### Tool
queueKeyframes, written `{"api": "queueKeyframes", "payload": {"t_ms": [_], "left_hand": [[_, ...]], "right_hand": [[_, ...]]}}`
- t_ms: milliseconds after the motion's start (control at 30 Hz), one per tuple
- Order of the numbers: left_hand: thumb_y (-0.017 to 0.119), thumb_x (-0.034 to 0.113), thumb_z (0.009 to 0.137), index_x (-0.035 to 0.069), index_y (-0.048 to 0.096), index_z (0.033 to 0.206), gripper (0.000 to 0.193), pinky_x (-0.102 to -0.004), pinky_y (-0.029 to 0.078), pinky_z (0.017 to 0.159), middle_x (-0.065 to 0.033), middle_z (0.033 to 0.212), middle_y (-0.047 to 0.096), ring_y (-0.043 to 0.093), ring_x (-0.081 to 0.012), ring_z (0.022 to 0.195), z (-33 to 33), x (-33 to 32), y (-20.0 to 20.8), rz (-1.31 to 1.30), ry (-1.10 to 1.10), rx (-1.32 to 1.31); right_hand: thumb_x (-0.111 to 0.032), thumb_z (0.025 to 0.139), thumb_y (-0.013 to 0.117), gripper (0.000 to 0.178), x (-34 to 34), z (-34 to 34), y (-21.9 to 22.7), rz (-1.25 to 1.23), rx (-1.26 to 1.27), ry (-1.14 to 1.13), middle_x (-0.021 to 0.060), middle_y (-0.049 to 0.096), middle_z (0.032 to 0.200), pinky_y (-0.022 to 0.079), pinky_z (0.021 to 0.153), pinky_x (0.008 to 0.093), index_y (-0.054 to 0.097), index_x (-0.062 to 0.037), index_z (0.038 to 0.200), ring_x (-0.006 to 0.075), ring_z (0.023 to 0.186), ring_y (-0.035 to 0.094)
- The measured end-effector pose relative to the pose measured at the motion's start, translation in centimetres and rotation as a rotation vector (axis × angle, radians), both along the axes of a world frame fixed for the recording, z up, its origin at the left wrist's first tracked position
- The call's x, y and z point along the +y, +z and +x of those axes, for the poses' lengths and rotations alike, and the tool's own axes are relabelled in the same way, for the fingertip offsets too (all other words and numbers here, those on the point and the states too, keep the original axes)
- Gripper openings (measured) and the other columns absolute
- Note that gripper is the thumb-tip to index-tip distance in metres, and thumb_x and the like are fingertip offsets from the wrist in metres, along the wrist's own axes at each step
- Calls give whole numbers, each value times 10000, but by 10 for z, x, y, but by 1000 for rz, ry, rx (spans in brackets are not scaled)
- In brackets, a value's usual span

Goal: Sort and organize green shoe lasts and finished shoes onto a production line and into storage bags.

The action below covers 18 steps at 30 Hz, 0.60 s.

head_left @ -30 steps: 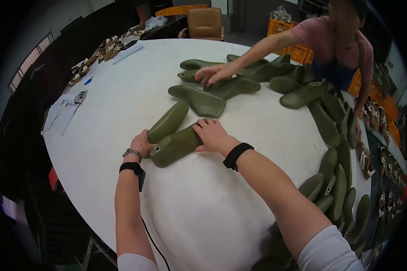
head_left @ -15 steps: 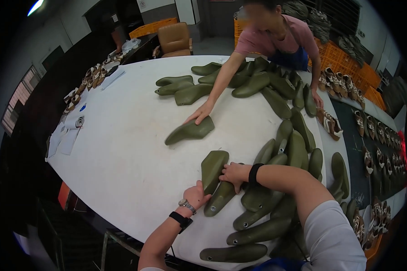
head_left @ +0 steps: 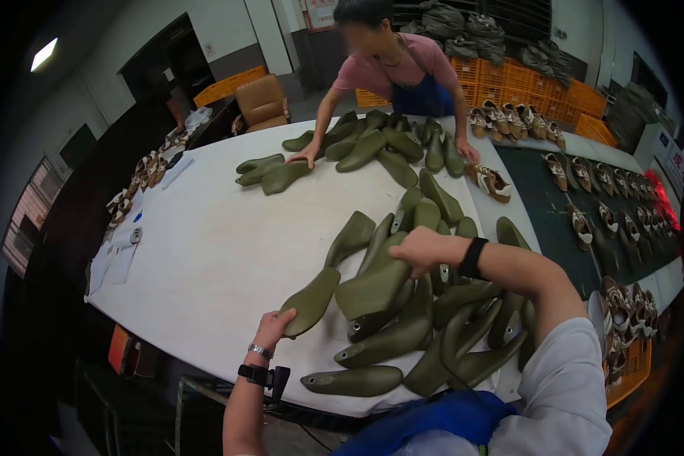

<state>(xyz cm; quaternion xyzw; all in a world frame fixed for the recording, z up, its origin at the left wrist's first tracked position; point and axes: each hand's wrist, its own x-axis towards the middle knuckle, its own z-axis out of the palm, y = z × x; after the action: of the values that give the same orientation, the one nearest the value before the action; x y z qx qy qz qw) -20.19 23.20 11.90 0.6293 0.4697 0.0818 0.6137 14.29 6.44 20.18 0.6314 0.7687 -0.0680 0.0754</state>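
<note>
My left hand (head_left: 272,329) grips the near end of a green shoe last (head_left: 313,300), its thumb on top and the flat sole side facing up. Just right of it, my right hand (head_left: 424,249) is closed around another green shoe last (head_left: 371,286), tilted over the pile. Its fingertips are partly hidden behind the last. Beyond the left one's far end lies a further last (head_left: 352,236), close to or touching it. Around and under my right arm are several more lasts (head_left: 384,340), heaped on the white table (head_left: 197,262).
Across the table, a co-worker's hand (head_left: 304,156) touches a last (head_left: 284,178) beside a far heap of lasts (head_left: 362,150). Brown and white shoes (head_left: 488,182) stand along the right side. Papers (head_left: 120,258) lie at the left edge. Orange crates (head_left: 501,80) are stacked behind.
My right hand has come to hold a last tilted above the pile; my left grips one by its end. The co-worker's hand has let go of the mid-table last and drawn back to the far heap.
</note>
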Motion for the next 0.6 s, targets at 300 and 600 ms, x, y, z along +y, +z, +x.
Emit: {"api": "queueKeyframes", "payload": {"t_ms": [300,600], "left_hand": [[576,236,835,4,354,1280,549,-243,458,728,-79,1030,589,554,-113,863,144,-112,14,-35,-619,-229],[770,254,591,14,348,1268,833,-380,373,920,-196,1180,462,442,-349,1075,66,-145,12,814,-963,-140]], "right_hand": [[-394,647,707,668,-200,74,-68,232,759,-959,132,612,944,463,734,321,506,34,1119,238,861,591],[-298,752,627,508,-338,23,-54,-7,645,-1013,124,614,880,466,705,319,485,-69,1183,237,806,589]]}}
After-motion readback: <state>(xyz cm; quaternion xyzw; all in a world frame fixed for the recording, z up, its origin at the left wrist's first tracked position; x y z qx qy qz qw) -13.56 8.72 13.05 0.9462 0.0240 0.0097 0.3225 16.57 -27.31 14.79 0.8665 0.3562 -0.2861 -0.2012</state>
